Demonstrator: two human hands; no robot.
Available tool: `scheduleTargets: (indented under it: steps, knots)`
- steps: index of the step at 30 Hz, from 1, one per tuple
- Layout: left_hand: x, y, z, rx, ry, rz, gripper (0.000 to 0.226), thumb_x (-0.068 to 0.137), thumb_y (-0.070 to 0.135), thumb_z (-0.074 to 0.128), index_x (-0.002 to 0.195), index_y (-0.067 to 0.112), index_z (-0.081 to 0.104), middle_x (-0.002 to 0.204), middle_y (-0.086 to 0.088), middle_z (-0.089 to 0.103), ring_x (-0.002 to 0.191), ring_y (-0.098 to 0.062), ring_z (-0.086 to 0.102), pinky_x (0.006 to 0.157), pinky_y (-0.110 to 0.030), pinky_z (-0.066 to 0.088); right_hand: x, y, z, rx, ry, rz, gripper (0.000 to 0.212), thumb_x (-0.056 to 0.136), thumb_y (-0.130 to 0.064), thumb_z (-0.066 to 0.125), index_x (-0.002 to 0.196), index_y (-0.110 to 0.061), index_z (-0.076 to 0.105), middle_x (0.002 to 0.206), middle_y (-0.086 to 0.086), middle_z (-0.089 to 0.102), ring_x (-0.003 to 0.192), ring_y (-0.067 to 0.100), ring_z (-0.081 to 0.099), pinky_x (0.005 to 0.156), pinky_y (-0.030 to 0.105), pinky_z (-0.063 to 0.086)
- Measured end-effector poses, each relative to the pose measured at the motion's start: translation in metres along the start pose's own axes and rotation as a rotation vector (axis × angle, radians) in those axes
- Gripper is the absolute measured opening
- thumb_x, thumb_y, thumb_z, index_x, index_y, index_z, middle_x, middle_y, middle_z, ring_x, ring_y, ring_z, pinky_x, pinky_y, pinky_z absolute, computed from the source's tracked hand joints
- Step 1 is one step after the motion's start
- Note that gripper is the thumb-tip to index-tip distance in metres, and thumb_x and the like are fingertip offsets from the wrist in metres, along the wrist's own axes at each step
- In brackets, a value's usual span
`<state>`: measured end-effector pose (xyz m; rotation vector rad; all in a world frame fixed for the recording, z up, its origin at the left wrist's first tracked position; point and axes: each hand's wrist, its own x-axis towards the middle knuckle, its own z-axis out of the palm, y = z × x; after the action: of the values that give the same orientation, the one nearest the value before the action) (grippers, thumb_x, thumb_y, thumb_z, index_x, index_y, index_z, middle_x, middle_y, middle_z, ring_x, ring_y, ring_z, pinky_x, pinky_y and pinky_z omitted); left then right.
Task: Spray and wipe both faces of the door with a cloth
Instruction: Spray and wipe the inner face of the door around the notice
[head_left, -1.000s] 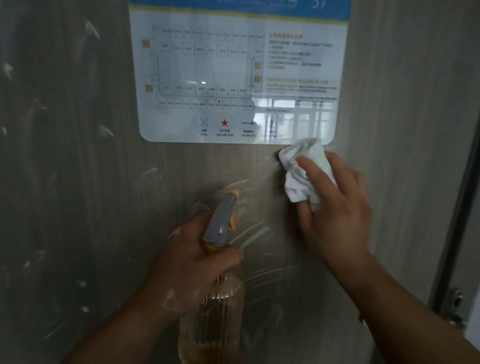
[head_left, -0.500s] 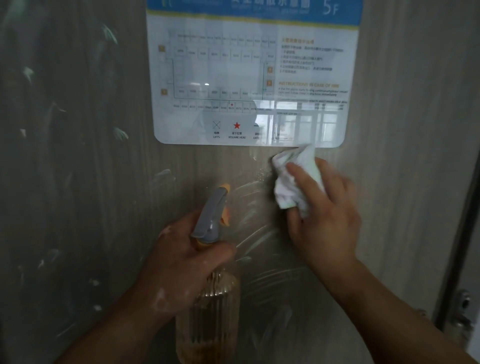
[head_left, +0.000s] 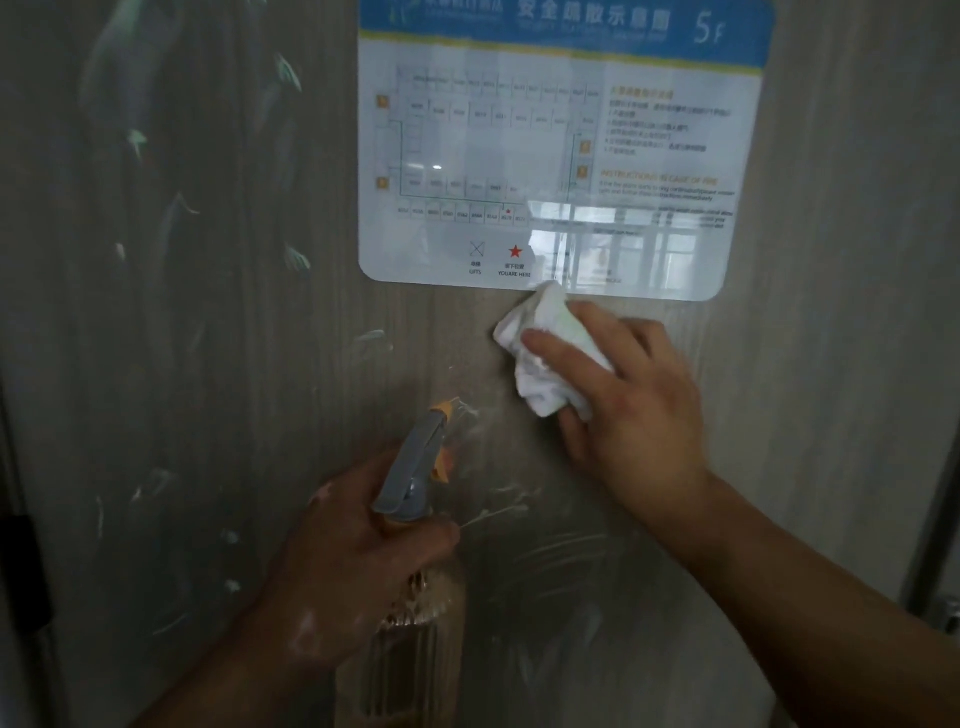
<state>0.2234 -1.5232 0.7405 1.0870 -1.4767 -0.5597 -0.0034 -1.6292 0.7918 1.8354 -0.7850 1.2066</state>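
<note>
A grey wood-grain door face (head_left: 208, 338) fills the view, streaked with wet smears. My right hand (head_left: 628, 400) grips a bunched white cloth (head_left: 545, 353) and presses it on the door just under the sign's lower edge. My left hand (head_left: 358, 561) holds a clear ribbed spray bottle (head_left: 410, 623) by its neck, below and left of the cloth. Its grey trigger head with an orange nozzle (head_left: 415, 467) points up toward the door. White foam spots sit on my left hand.
A glossy evacuation plan sign (head_left: 545, 156) with a blue header is fixed to the door's upper middle. The door frame edge and a metal fitting (head_left: 945, 613) show at the lower right. A dark strip (head_left: 15, 545) runs along the left edge.
My right hand has slid the cloth leftward along the lower edge of the sign. The left hand keeps the bottle in about the same place, and the view has shifted left.
</note>
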Motion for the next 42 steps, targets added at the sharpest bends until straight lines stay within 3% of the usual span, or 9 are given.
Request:
scheduleTargets:
  steps: [4,8,15,22,26,30,33,39,42]
  knots:
    - [-0.005,-0.004,0.005,-0.045,0.007,-0.019,0.034,0.069,0.003,0.085,0.085,0.032,0.073,0.05,0.005,0.053,0.047,-0.011,0.051,0.047,-0.03,0.049,-0.037,-0.018,0.011,-0.02,-0.218,-0.2,0.081,0.074,-0.036,0.087,0.146,-0.039,0.05,0.152,0.007,0.051,0.126,0.037,0.051,0.096,0.051,0.045]
    - [-0.011,-0.013,0.005,-0.03,-0.009,-0.031,0.044,0.055,0.035,0.08,0.098,0.039,0.075,0.061,-0.003,0.064,0.059,-0.019,0.062,0.061,-0.052,0.058,-0.082,0.002,0.005,-0.055,-0.348,-0.351,0.09,0.072,-0.032,0.086,0.15,-0.04,0.042,0.153,0.007,0.049,0.124,0.035,0.047,0.095,0.047,0.039]
    - [-0.019,-0.017,0.001,-0.078,0.024,-0.039,0.041,0.057,0.02,0.077,0.091,0.043,0.074,0.052,0.009,0.053,0.05,-0.009,0.048,0.05,-0.032,0.046,0.026,-0.004,0.006,0.012,-0.029,-0.138,0.047,0.088,-0.026,0.075,0.134,-0.03,0.069,0.144,0.011,0.06,0.115,0.039,0.055,0.085,0.049,0.048]
    - [-0.026,-0.02,-0.007,-0.123,0.051,-0.062,0.041,0.06,0.015,0.075,0.091,0.04,0.076,0.057,0.003,0.059,0.053,-0.014,0.055,0.05,-0.034,0.05,-0.054,-0.038,0.022,-0.011,-0.366,-0.435,0.077,0.077,-0.035,0.083,0.146,-0.041,0.048,0.154,0.005,0.049,0.128,0.036,0.046,0.096,0.046,0.036]
    - [-0.028,-0.019,-0.014,-0.09,0.049,-0.039,0.04,0.061,0.016,0.078,0.095,0.035,0.075,0.055,0.007,0.056,0.053,-0.01,0.053,0.05,-0.031,0.049,-0.035,-0.023,0.014,0.003,-0.306,-0.319,0.082,0.075,-0.033,0.088,0.147,-0.037,0.048,0.15,0.013,0.053,0.125,0.04,0.05,0.095,0.051,0.047]
    - [-0.028,-0.016,-0.023,-0.069,0.044,-0.027,0.038,0.072,-0.008,0.082,0.089,0.025,0.075,0.05,0.007,0.05,0.046,-0.009,0.046,0.043,-0.023,0.043,0.032,-0.027,0.014,0.048,-0.104,-0.17,0.053,0.087,-0.03,0.078,0.139,-0.031,0.064,0.145,0.014,0.058,0.118,0.041,0.056,0.091,0.053,0.051]
    - [-0.023,-0.012,-0.025,-0.048,0.054,0.006,0.033,0.066,0.009,0.085,0.089,0.03,0.075,0.054,0.01,0.056,0.048,-0.002,0.05,0.046,-0.019,0.045,0.045,-0.04,0.022,0.062,-0.047,-0.15,0.046,0.09,-0.034,0.074,0.135,-0.032,0.067,0.142,0.01,0.06,0.116,0.038,0.058,0.091,0.05,0.049]
    - [-0.025,-0.016,-0.023,-0.151,0.026,-0.06,0.036,0.064,0.014,0.078,0.096,0.031,0.074,0.064,-0.021,0.063,0.053,-0.021,0.062,0.05,-0.037,0.055,-0.037,-0.039,0.025,0.031,-0.306,-0.312,0.07,0.081,-0.04,0.08,0.146,-0.036,0.053,0.148,0.011,0.053,0.125,0.036,0.052,0.096,0.05,0.046]
    - [-0.027,-0.022,-0.025,-0.072,0.056,-0.026,0.033,0.07,0.0,0.084,0.092,0.023,0.075,0.056,0.004,0.06,0.051,-0.008,0.055,0.05,-0.03,0.051,-0.025,-0.037,0.021,0.085,-0.246,-0.232,0.059,0.086,-0.043,0.075,0.142,-0.032,0.06,0.141,0.013,0.058,0.119,0.034,0.055,0.091,0.049,0.051]
